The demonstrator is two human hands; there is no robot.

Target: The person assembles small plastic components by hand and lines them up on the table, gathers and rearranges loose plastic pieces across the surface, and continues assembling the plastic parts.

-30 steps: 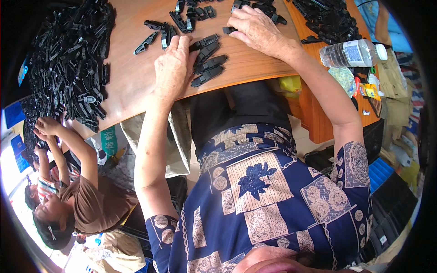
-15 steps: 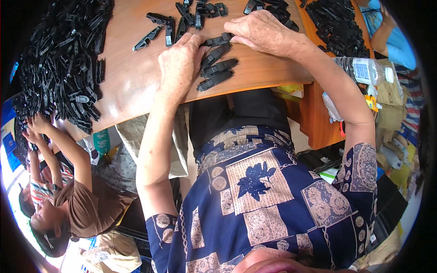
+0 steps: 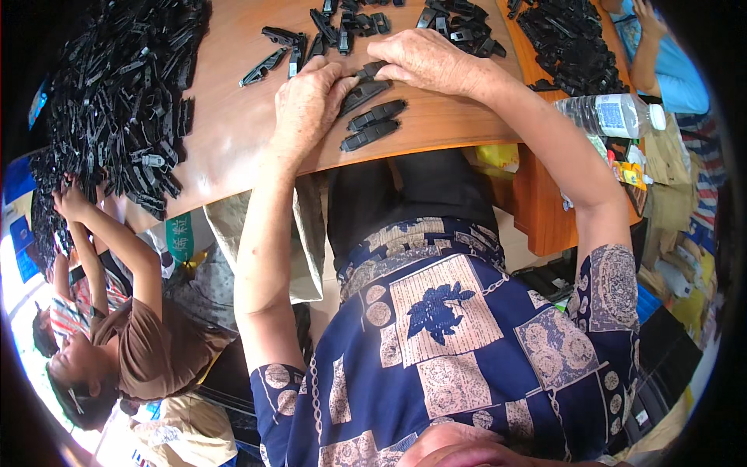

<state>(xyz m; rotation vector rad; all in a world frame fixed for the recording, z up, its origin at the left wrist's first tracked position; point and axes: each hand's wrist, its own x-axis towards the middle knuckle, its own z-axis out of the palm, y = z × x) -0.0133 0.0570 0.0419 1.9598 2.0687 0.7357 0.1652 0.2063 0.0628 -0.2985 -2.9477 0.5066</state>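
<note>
My left hand (image 3: 311, 101) is closed, its thumb and fingertips pinching the left end of a dark, long plastic part (image 3: 364, 95) on the wooden table. Opposite it, my right hand (image 3: 424, 61) has its fingertips closed on a short black plastic piece (image 3: 374, 69) just beyond that part. The fingers hide much of both pieces, and whether they touch each other I cannot tell. Nearer the table edge lie two similar black parts, one (image 3: 377, 114) above the other (image 3: 370, 135), side by side and slightly tilted.
A large heap of black parts (image 3: 117, 101) covers the table's left side. More loose parts (image 3: 296, 50) lie beyond my hands, with another pile (image 3: 572, 47) at the far right. A clear bottle (image 3: 611, 117) lies by my right forearm. A co-worker's hand (image 3: 71, 201) reaches into the left heap.
My right hand has shifted a little left and nearer. The two upper parts have come closer together between my hands, while the two nearest parts stay put.
</note>
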